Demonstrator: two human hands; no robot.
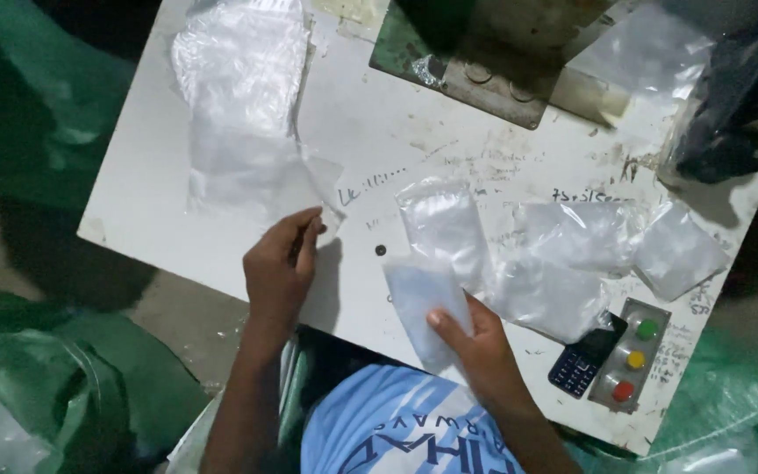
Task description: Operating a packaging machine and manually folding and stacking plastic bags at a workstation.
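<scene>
My left hand [281, 263] pinches the near corner of a stack of clear plastic bags [243, 114] lying on the left part of the white table [414, 132]. My right hand [475, 338] holds a small filled clear pouch [423, 303] at the table's near edge, thumb on top of it. Beyond that pouch lie several more filled pouches [563, 254] in a loose row towards the right.
A black keypad phone [585, 355] and a grey switch box with green, yellow and red buttons [633, 355] sit at the near right. A green-and-metal machine base [484, 61] stands at the back. Dark bagged goods [739, 96] at far right. Green sacks [54, 386] surround the table.
</scene>
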